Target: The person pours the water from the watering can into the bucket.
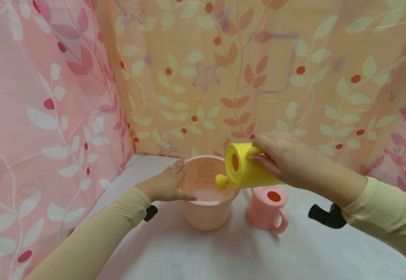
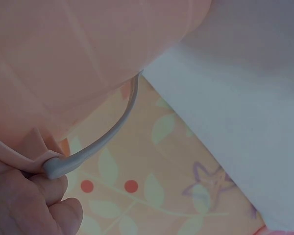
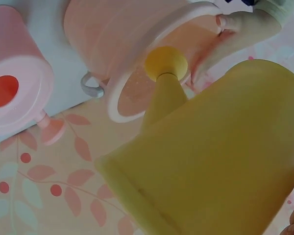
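Note:
My right hand (image 1: 283, 159) grips the top handle of a yellow watering can (image 1: 250, 171). The can is tipped on its side, its spout head (image 3: 166, 63) over the mouth of a peach plastic bucket (image 1: 208, 216). On the bucket's left side, my left hand (image 1: 169, 182) holds the rim, thumb on the near edge and the other fingers farther back. In the left wrist view, curled fingers (image 2: 54, 196) lie by the joint of the bucket's grey handle (image 2: 112, 134). Droplets dot the bucket's inner wall, with pale liquid at the bottom.
A pink watering can (image 1: 266, 208) stands upright on the white tabletop (image 1: 231, 260), right of the bucket and below the yellow can. Leaf-patterned curtains (image 1: 188, 77) rise behind and along the left. Black wrist mounts (image 1: 327, 216) jut out below the sleeves.

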Demonstrator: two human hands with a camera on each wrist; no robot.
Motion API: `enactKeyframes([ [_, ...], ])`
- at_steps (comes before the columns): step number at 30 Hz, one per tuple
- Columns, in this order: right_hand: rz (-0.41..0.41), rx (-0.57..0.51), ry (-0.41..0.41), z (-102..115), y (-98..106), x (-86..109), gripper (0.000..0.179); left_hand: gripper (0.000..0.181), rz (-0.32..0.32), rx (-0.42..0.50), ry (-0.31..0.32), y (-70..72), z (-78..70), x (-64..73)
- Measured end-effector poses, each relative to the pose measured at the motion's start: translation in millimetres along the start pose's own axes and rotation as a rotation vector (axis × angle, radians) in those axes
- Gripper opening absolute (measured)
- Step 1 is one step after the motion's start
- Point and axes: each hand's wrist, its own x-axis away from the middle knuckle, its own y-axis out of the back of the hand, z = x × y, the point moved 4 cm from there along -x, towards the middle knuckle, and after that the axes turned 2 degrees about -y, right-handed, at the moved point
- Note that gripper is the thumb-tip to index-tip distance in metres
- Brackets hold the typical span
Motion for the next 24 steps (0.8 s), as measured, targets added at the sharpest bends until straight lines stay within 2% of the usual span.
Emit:
enactKeyframes([
  [10,-0.020,0.024,0.076,2.7,-1.5,-2.1,0.023,0.121,0.001,-0.002,0.002,-0.4,0.9,-0.3],
  [24,-0.031,0.070,0.141,8.0,-5.1,-5.4,0.029,0.122,0.019,-0.008,0.008,-2.2,2.1,-2.1],
])
